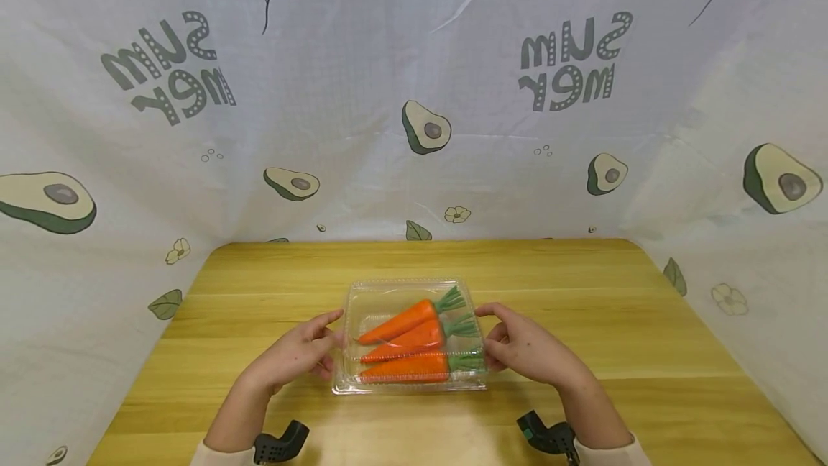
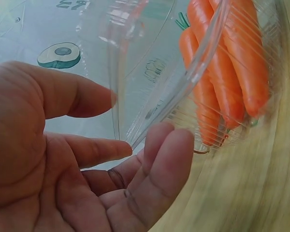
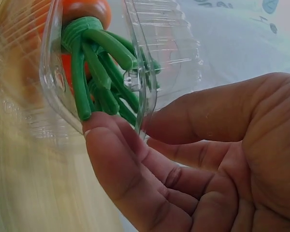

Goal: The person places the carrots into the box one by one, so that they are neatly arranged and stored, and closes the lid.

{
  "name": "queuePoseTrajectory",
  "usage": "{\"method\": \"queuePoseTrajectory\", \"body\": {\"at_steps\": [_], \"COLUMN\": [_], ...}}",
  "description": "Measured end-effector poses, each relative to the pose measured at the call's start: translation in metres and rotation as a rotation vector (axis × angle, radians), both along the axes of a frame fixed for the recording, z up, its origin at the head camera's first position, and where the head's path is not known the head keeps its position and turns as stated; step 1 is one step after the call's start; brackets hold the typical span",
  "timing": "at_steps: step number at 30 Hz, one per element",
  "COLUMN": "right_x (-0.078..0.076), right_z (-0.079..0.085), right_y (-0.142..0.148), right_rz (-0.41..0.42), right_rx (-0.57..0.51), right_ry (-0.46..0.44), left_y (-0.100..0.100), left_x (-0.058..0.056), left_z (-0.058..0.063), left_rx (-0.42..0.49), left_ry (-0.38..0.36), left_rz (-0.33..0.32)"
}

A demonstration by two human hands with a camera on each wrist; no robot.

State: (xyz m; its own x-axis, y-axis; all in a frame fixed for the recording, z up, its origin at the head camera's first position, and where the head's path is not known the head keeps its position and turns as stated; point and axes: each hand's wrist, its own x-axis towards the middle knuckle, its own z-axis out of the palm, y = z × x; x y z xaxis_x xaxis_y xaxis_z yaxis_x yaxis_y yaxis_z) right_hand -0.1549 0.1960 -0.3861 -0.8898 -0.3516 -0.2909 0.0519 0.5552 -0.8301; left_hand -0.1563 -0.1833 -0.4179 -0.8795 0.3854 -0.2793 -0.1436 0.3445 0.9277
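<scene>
A clear plastic clamshell box (image 1: 349,293) lies between my two hands, with three orange carrots (image 1: 404,365) inside, their green tops toward the right. My left hand (image 1: 300,351) holds the box's left side by its fingertips. In the left wrist view, the clear rims (image 2: 200,63) spread apart in a V beside those fingertips. My right hand (image 1: 530,347) pinches the right side. The right wrist view has the green carrot tops (image 3: 94,63) close behind the clear wall, with fingertips (image 3: 99,140) at the rim.
The box is over a light wooden table (image 1: 259,279). A white curtain (image 1: 362,92) printed with avocados and lettering stands behind the table and along both sides. Each wrist wears a black camera mount (image 1: 281,444).
</scene>
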Motion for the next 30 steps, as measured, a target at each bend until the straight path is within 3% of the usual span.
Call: {"method": "queuePoseTrajectory", "body": {"at_steps": [24,30], "right_x": [0.0000,0.0001], "right_z": [-0.0020,-0.0038], "right_y": [-0.0007,-0.0038], "right_rz": [0.017,-0.017], "right_rx": [-0.017,0.001], "right_ry": [-0.022,-0.023], "left_y": [-0.0011,-0.0015], "left_x": [-0.0001,0.0001], "left_z": [-0.0041,-0.0037], "left_rx": [0.005,0.002], "left_ry": [0.015,0.018], "left_rz": [-0.031,-0.036]}}
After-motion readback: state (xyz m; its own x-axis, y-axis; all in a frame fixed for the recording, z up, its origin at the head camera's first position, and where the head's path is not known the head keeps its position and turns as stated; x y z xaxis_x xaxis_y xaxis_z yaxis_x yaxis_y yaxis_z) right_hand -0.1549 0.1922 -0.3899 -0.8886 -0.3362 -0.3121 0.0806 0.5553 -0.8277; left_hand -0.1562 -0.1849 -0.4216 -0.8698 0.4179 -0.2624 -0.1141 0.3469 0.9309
